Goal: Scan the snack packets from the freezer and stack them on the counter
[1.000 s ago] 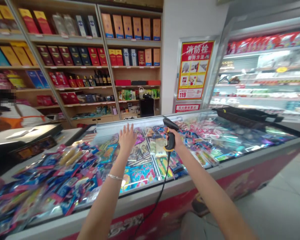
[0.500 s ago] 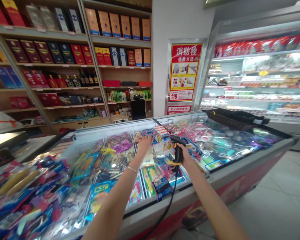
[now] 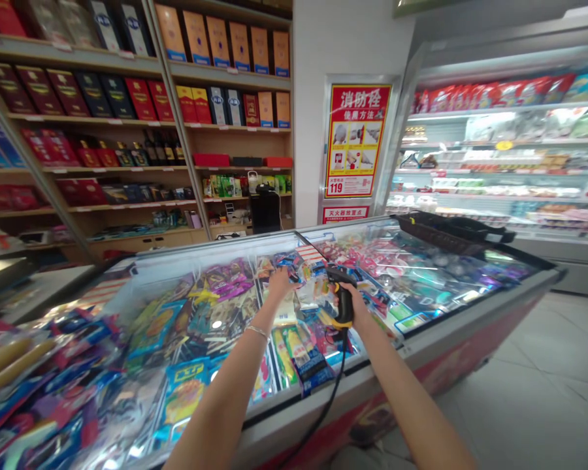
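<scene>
The right hand (image 3: 353, 305) wraps around the handle of a black and yellow scanner (image 3: 343, 307), fingers curled in and closed on it. The scanner is above the packs in a long freezer (image 3: 451, 331), near the middle of its front side, with its head tipped up and toward the left. A black cord (image 3: 334, 395) drops from the base of the handle, past the freezer's front edge.

The left hand (image 3: 280, 284), with a bracelet (image 3: 257, 331) at the wrist, is palm down to the left of the scanner, well apart from it. Its fingers are among the packs, by a small blue pack (image 3: 285, 260); whether they pinch anything, I cannot tell.

Nearer the front, a dark blue pack (image 3: 316, 371) with a white barcode label lies tilted beside some yellow and green packs (image 3: 288, 349). Purple packs (image 3: 232, 277) are to the left of the left hand. At the far left is a blurred heap (image 3: 53, 372) of blue and red packs. A black tray (image 3: 436, 234) sits on the freezer's back right part.

Behind are shelves (image 3: 235, 134) of boxes, a red and yellow poster (image 3: 357, 140) and a lit fridge (image 3: 500, 183).
</scene>
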Motion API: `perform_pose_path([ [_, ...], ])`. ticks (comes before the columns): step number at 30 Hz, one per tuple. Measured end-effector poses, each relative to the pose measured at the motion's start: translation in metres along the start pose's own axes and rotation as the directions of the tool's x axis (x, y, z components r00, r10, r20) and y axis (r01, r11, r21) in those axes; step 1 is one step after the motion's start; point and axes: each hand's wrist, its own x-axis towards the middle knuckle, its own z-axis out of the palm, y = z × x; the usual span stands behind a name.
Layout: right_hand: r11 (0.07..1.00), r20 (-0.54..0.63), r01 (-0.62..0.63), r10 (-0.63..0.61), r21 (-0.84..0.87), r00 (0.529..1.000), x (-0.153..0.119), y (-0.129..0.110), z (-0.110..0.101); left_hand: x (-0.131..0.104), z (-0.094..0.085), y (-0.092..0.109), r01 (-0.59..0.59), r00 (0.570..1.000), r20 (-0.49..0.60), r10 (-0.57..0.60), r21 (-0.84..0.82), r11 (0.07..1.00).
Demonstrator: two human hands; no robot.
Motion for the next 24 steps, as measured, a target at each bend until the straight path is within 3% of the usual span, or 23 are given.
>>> perform_pose_path([
  [5, 0.998, 0.054, -0.065, 0.066, -0.016, 0.996, -0.008, -0.005, 0.008, -0.016, -0.011, -0.003, -0.023, 1.0, -0.006, 0.022, -0.195, 0.981],
  [8, 0.994, 0.071, -0.093, 0.096, -0.05, 0.993, -0.009, -0.007, 0.015, -0.028, -0.025, -0.011, -0.042, 0.999, -0.039, 0.028, -0.442, 0.896],
  [10, 0.993, 0.099, -0.095, 0.102, -0.076, 0.99, -0.01, -0.008, 0.023, -0.04, -0.038, -0.022, -0.008, 1.0, -0.008, 0.003, -0.69, 0.724],
  [12, 0.99, 0.144, -0.092, 0.108, -0.11, 0.984, -0.013, -0.008, 0.036, -0.056, -0.056, -0.038, 0.062, 0.998, 0.066, -0.009, -0.885, 0.461],
  [15, 0.98, 0.217, -0.111, 0.146, -0.164, 0.965, -0.02, -0.003, 0.063, -0.084, -0.088, -0.07, 0.134, 0.99, 0.137, 0.014, -0.981, 0.142],
  [18, 0.977, 0.302, -0.135, 0.181, -0.167, 0.936, -0.027, 0.013, 0.095, -0.112, -0.116, -0.107, 0.166, 0.986, 0.165, 0.04, -0.986, -0.026],
  [21, 0.97, 0.367, -0.167, 0.222, -0.175, 0.903, -0.033, 0.037, 0.129, -0.133, -0.133, -0.14, 0.197, 0.98, 0.193, 0.039, -0.968, -0.156],
  [24, 0.956, 0.416, -0.201, 0.275, -0.214, 0.867, -0.035, 0.064, 0.161, -0.144, -0.138, -0.163, 0.168, 0.985, 0.173, -0.011, -0.966, -0.199],
])
